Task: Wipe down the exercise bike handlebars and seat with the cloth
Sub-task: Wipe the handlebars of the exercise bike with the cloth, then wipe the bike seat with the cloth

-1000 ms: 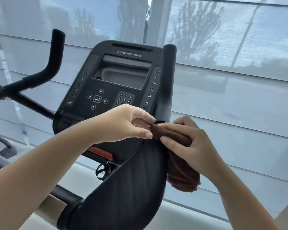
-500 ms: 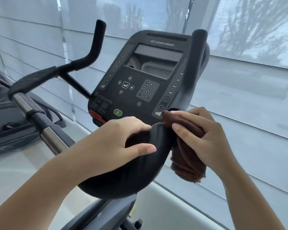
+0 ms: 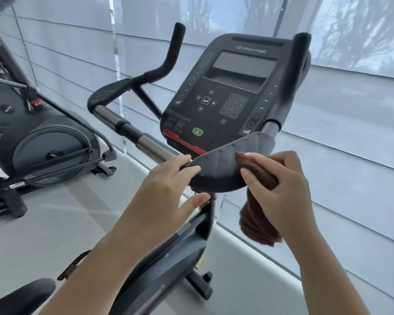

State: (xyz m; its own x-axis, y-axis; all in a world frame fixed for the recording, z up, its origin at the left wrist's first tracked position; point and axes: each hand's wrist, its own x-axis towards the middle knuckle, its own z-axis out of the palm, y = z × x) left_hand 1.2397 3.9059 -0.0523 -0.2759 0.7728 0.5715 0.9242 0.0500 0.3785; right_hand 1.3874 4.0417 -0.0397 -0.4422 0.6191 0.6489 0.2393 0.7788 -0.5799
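A brown cloth [image 3: 258, 220] hangs bunched from my right hand [image 3: 280, 189], which presses its top end onto the right elbow pad [image 3: 218, 171] of the black handlebars. My left hand [image 3: 168, 189] sits at the pad's left edge, fingers on top and thumb spread below, holding nothing. The left handlebar [image 3: 166, 64] with its own pad [image 3: 110, 92] rises at centre left. The right upright grip [image 3: 298, 62] stands beside the console [image 3: 228, 94]. A corner of the black seat [image 3: 21, 296] shows at bottom left.
Another exercise machine [image 3: 43, 144] stands on the floor to the left. Window blinds [image 3: 350, 133] run close behind and right of the bike. The bike's frame [image 3: 168, 258] drops below the pad. A chrome bar [image 3: 127, 130] crosses between the handlebars.
The view has pulled back and swung left, showing more of the bike. My left hand has loosened from gripping the pad to resting at its left edge. My right hand keeps the cloth on the pad.
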